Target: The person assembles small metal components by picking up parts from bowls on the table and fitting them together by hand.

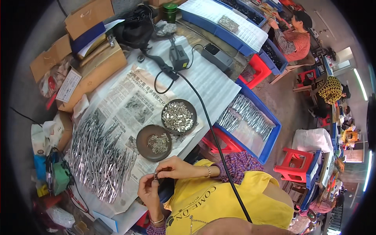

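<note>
While both hands meet at the table's near edge, the left hand [148, 190] and right hand [172, 168] each pinch one small metal part [156, 176]. Two brown dishes [154, 142] of metal pieces sit just beyond, beside a pile of metal tools [100, 160].

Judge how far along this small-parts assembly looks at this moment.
Done: a blue tray on the right holds rows of shiny metal pieces, though whether they are finished cannot be told. In hand: the left hand and right hand pinch one small metal piece together. Left: a large pile of metal pieces on the newspaper, plus two dishes of small parts.
</note>
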### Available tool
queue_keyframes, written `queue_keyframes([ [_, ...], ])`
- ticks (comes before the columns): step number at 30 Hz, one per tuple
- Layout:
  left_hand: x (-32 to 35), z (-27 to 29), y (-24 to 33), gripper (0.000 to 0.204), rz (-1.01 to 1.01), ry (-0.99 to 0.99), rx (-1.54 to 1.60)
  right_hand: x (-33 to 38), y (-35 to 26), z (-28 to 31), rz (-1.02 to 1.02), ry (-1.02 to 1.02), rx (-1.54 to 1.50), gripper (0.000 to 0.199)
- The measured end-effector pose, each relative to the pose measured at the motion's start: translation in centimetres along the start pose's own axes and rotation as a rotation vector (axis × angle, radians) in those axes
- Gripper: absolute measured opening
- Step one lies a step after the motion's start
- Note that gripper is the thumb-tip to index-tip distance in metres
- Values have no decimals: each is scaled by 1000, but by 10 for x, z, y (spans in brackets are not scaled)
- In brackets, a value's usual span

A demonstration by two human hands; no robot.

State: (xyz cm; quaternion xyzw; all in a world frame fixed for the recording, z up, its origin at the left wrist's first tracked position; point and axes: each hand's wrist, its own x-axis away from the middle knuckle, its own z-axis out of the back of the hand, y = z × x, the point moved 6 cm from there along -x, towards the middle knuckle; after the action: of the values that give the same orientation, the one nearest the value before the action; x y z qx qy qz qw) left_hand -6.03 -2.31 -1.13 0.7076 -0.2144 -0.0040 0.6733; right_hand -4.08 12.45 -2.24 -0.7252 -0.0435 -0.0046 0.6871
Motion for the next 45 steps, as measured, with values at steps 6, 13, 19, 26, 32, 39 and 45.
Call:
queue_keyframes([
  [6, -1, -10, -2, 18, -10, -4, -34, 3, -2, 9, 30, 43, -28, 17],
  [13, -1, -19, -9, 15, -1, -35, -28, 12, -13, 23, 78, 117, 48, 17],
  [19, 2, -24, -11, 14, 18, -101, -20, 15, -14, 29, 244, 106, 151, 17],
  [26, 7, -20, -15, 14, 14, -92, 0, 11, -4, 18, 76, -54, 39, 17],
  [32, 7, -25, -14, 20, 37, -44, -27, 14, -2, 22, 20, 92, -18, 18],
  [39, 13, -36, -12, 29, 16, -112, -35, 28, 31, 29, -234, 33, -362, 18],
  [45, 6, -37, -17, 19, 14, -192, -72, 116, 11, 168, -277, 659, -451, 15],
])
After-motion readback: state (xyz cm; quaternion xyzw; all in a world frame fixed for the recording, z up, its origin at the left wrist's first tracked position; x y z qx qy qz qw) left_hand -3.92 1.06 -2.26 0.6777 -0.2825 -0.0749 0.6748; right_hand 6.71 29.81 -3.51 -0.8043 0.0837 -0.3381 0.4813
